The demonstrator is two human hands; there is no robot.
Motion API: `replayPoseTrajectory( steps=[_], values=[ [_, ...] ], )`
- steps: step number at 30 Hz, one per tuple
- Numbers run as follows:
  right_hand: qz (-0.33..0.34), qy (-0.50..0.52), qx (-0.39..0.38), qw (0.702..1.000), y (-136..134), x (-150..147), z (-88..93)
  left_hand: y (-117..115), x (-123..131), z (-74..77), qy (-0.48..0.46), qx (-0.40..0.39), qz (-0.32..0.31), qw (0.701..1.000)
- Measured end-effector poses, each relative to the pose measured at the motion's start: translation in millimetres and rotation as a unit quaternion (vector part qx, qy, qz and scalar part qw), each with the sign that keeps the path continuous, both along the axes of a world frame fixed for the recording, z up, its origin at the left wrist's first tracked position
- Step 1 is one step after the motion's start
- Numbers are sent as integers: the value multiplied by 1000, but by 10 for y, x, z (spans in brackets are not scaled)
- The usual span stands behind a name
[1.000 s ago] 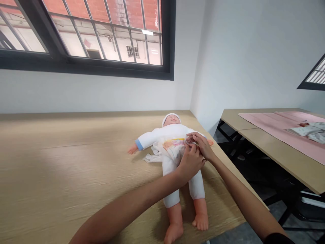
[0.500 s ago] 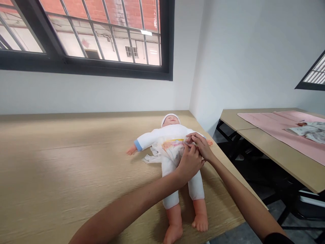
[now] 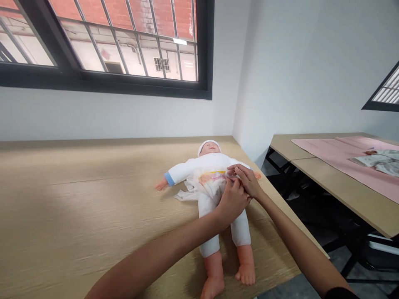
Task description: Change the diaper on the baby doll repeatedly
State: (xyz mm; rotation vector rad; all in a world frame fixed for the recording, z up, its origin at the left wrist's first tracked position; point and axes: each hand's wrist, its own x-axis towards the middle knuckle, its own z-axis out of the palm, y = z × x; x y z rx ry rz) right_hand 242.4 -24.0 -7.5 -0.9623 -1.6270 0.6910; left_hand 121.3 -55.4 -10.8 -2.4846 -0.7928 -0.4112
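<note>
A baby doll (image 3: 215, 160) in white clothes and a white cap lies on its back, feet toward me. Around its hips is a white diaper (image 3: 208, 180) with a yellow and pink printed front. My left hand (image 3: 233, 197) reaches across the doll's legs, its fingers closed on the diaper's right side. My right hand (image 3: 247, 179) bends over from the right, fingertips pinched on the same edge of the diaper, close to the left fingers. The exact bit between the fingertips is hidden. At the doll's left hip, a loose white flap (image 3: 187, 194) spreads on the table.
The doll lies near the right edge of a wooden table (image 3: 93, 207). Across a gap stands another table (image 3: 343, 182) with a pink mat (image 3: 330, 155) and a bundled cloth item (image 3: 383, 161). A barred window (image 3: 131, 45) is in the wall behind.
My right fingertips have shifted very slightly to the left over the diaper's edge. My left hand and the doll are almost unchanged.
</note>
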Motion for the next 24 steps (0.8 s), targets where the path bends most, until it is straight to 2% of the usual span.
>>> replayPoseTrajectory(
  steps=[5, 21, 24],
  values=[
    [1, -43, 28, 999, -3, 16, 4, -2, 1, 7, -1, 6, -5, 1000],
    [-3, -86, 49, 995, -7, 21, 19, -15, 12, 20, 14, -13, 3, 1000],
    [1, -84, 43, 996, -5, 21, 8, -7, -31, 80, 3, -22, -7, 1000]
  ],
)
